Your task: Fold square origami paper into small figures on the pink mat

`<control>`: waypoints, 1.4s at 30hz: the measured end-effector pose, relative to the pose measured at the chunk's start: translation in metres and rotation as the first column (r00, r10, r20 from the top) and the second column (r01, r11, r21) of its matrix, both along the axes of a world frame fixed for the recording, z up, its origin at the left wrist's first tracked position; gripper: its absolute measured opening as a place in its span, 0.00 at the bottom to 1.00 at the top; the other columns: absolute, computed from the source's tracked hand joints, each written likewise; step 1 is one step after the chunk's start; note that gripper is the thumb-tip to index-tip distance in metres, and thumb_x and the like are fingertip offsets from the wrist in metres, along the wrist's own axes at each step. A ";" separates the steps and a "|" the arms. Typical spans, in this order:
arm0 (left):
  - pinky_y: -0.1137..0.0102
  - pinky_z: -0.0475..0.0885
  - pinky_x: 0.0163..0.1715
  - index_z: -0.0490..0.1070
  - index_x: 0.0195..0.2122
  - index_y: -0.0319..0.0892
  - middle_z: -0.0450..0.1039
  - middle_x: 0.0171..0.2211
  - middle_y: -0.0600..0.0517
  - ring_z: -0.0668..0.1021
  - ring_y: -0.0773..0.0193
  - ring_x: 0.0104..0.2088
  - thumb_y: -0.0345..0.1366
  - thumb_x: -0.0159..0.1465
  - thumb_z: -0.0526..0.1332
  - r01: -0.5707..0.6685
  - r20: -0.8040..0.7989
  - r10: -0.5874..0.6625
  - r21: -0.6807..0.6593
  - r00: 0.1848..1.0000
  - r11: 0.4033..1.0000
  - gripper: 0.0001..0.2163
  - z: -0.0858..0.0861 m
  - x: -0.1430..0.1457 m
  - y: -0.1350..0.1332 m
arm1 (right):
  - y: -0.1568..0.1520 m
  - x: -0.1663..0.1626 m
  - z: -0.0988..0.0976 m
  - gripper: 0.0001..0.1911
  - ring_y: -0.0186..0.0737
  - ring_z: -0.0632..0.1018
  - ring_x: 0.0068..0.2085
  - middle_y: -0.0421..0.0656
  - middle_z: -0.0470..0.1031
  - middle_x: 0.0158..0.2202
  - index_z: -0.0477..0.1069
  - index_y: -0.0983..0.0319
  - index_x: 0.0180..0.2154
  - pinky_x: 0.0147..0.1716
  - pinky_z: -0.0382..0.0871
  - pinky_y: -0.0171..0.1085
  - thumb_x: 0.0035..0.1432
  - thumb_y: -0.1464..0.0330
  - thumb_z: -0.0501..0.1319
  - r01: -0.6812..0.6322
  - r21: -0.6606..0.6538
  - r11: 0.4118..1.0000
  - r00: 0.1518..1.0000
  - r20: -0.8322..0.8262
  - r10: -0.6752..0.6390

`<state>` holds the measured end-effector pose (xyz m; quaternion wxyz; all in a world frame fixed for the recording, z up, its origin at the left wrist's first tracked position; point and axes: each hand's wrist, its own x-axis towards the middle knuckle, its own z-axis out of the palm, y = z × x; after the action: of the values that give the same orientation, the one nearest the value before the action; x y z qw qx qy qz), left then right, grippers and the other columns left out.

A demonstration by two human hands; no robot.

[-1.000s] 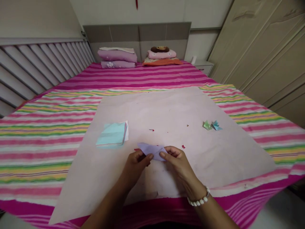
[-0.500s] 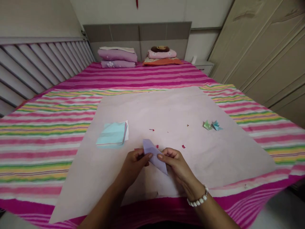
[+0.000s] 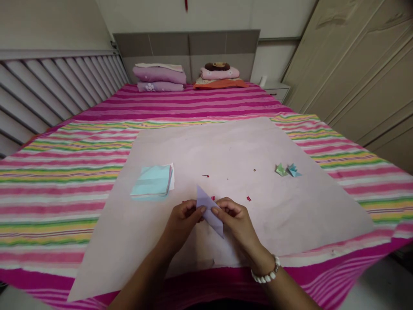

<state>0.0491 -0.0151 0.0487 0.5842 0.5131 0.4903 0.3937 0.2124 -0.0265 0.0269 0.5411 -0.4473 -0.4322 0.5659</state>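
Note:
A folded piece of purple paper (image 3: pixel 209 219) is held up between my two hands, above the near part of a pale sheet (image 3: pixel 206 146). My left hand (image 3: pixel 183 219) pinches its left edge, thumb in front and fingers behind. On the right edge my right hand (image 3: pixel 234 217) grips it the same way, with the thumb near the middle crease. The paper has a slanted shape, with one point at the upper left and another at the lower right. Fingers behind the paper are partly hidden. A beaded white bracelet (image 3: pixel 267 274) circles my right wrist.
Left on the sheet lies a stack of light blue paper (image 3: pixel 151 181). Green folded paper (image 3: pixel 281 169) and blue folded paper (image 3: pixel 293 170) stand at the right. Small red bits (image 3: pixel 248 198) lie scattered between. Folded bedding (image 3: pixel 159 77) rests by the headboard (image 3: pixel 187 45).
The purple paper's outline has become narrower and more pointed at the top. My right hand has shifted slightly left, closer to my left hand. Both hands keep their grip.

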 end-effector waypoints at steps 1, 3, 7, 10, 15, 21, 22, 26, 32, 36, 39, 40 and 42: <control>0.72 0.66 0.29 0.71 0.27 0.39 0.69 0.24 0.55 0.70 0.68 0.26 0.43 0.55 0.65 -0.009 0.012 0.009 0.012 1.000 1.000 0.12 0.000 0.001 0.000 | 0.000 0.000 0.001 0.10 0.35 0.67 0.28 0.41 0.72 0.27 0.76 0.61 0.25 0.27 0.59 0.36 0.47 0.61 0.70 -0.007 -0.005 1.000 1.000 0.003 0.007; 0.73 0.66 0.28 0.68 0.29 0.40 0.69 0.24 0.56 0.71 0.69 0.26 0.43 0.52 0.68 -0.065 0.040 0.064 0.014 0.997 0.998 0.13 0.000 0.002 0.001 | -0.001 0.000 0.003 0.11 0.34 0.66 0.26 0.39 0.71 0.24 0.75 0.61 0.24 0.26 0.58 0.35 0.47 0.60 0.69 -0.025 -0.069 0.997 0.999 -0.035 0.022; 0.73 0.67 0.26 0.68 0.39 0.41 0.73 0.34 0.52 0.74 0.67 0.28 0.44 0.49 0.69 -0.167 0.057 0.176 -0.134 0.983 0.977 0.20 -0.001 0.003 0.002 | -0.002 -0.002 0.001 0.12 0.32 0.64 0.23 0.37 0.68 0.20 0.73 0.61 0.22 0.24 0.55 0.34 0.45 0.60 0.70 -0.056 -0.190 0.980 0.988 -0.154 0.026; 0.74 0.65 0.27 0.72 0.34 0.39 0.72 0.29 0.52 0.72 0.68 0.28 0.46 0.54 0.66 -0.055 0.081 0.076 -0.234 0.994 0.971 0.15 -0.003 0.001 0.002 | -0.002 -0.004 -0.002 0.12 0.31 0.64 0.23 0.37 0.69 0.21 0.73 0.62 0.21 0.24 0.55 0.33 0.43 0.61 0.71 -0.071 -0.221 0.973 0.982 -0.189 0.028; 0.74 0.61 0.25 0.73 0.26 0.39 0.67 0.19 0.56 0.67 0.70 0.23 0.45 0.55 0.65 -0.051 0.073 0.061 -0.136 0.995 0.989 0.13 -0.006 -0.003 0.001 | 0.000 -0.002 -0.001 0.13 0.29 0.62 0.20 0.35 0.67 0.18 0.73 0.62 0.21 0.21 0.53 0.32 0.42 0.60 0.72 -0.100 -0.238 0.966 0.984 -0.168 0.060; 0.72 0.62 0.26 0.74 0.28 0.40 0.69 0.23 0.54 0.68 0.67 0.25 0.44 0.51 0.67 0.048 0.024 -0.046 -0.093 0.999 0.994 0.12 0.001 0.000 0.000 | -0.001 0.000 -0.001 0.15 0.28 0.61 0.17 0.34 0.65 0.15 0.71 0.62 0.20 0.19 0.52 0.31 0.40 0.60 0.72 -0.067 -0.239 0.969 0.992 -0.117 0.040; 0.72 0.61 0.27 0.73 0.26 0.40 0.68 0.22 0.54 0.68 0.67 0.25 0.44 0.51 0.67 0.045 0.010 -0.044 -0.083 0.999 0.996 0.12 0.002 0.000 -0.001 | -0.001 -0.001 -0.001 0.15 0.28 0.62 0.17 0.34 0.65 0.15 0.71 0.62 0.20 0.19 0.52 0.31 0.41 0.59 0.72 -0.077 -0.242 0.967 0.991 -0.121 0.049; 0.72 0.59 0.27 0.70 0.21 0.40 0.63 0.19 0.56 0.65 0.68 0.24 0.45 0.56 0.63 0.014 -0.048 -0.017 -0.059 0.999 0.998 0.14 -0.001 -0.001 0.001 | -0.002 -0.002 -0.002 0.15 0.29 0.63 0.17 0.35 0.65 0.14 0.71 0.62 0.20 0.20 0.54 0.32 0.45 0.59 0.69 -0.116 -0.253 0.961 0.984 -0.162 0.076; 0.72 0.59 0.26 0.69 0.22 0.40 0.64 0.20 0.55 0.65 0.67 0.24 0.45 0.59 0.60 0.046 -0.063 -0.049 -0.051 0.997 0.998 0.15 -0.003 -0.005 0.002 | 0.000 0.001 -0.002 0.14 0.29 0.64 0.17 0.35 0.66 0.13 0.71 0.63 0.20 0.19 0.56 0.31 0.46 0.60 0.68 -0.153 -0.266 0.952 0.973 -0.207 0.099; 0.71 0.63 0.27 0.71 0.25 0.39 0.66 0.22 0.54 0.68 0.67 0.26 0.47 0.60 0.58 0.038 -0.015 -0.039 -0.071 0.999 0.997 0.16 0.000 -0.003 -0.001 | 0.000 0.000 0.000 0.12 0.28 0.66 0.17 0.35 0.68 0.15 0.72 0.63 0.22 0.18 0.57 0.30 0.39 0.64 0.72 -0.153 -0.238 0.959 0.982 -0.142 0.122; 0.68 0.68 0.32 0.72 0.40 0.40 0.72 0.34 0.49 0.73 0.63 0.33 0.50 0.60 0.58 0.045 0.106 -0.035 -0.088 0.994 0.995 0.18 0.000 0.002 -0.004 | 0.001 -0.003 0.000 0.14 0.29 0.68 0.17 0.34 0.68 0.15 0.69 0.62 0.21 0.18 0.59 0.30 0.39 0.64 0.73 -0.063 -0.260 0.964 0.984 -0.177 0.017; 0.67 0.69 0.34 0.69 0.47 0.41 0.72 0.38 0.47 0.74 0.61 0.36 0.50 0.56 0.62 0.039 0.134 -0.027 -0.083 0.991 0.996 0.22 -0.001 0.003 -0.005 | 0.001 -0.004 0.000 0.15 0.29 0.69 0.17 0.34 0.68 0.15 0.68 0.62 0.21 0.18 0.59 0.30 0.39 0.64 0.73 -0.033 -0.272 0.962 0.978 -0.207 -0.025; 0.66 0.70 0.36 0.64 0.53 0.42 0.72 0.44 0.45 0.75 0.59 0.39 0.45 0.47 0.71 -0.013 0.128 0.022 -0.070 0.992 0.997 0.33 -0.004 0.006 -0.005 | 0.001 -0.006 -0.001 0.17 0.30 0.70 0.17 0.34 0.69 0.15 0.64 0.61 0.20 0.18 0.60 0.29 0.39 0.64 0.72 0.009 -0.288 0.958 0.964 -0.254 -0.085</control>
<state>0.0549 -0.0203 0.0444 0.6284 0.4620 0.4695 0.4138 0.2061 -0.0256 0.0259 0.5372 -0.4513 -0.2600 0.6634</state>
